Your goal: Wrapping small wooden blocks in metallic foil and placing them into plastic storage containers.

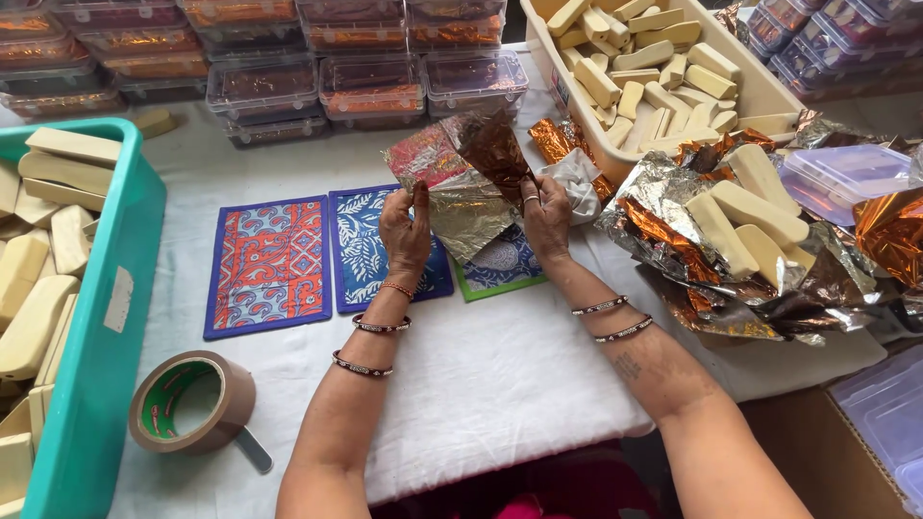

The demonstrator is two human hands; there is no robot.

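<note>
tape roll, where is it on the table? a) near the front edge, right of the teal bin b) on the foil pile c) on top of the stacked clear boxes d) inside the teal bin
a: the brown tape roll lies on the white cloth beside the teal bin, near the left hand's forearm.
</note>
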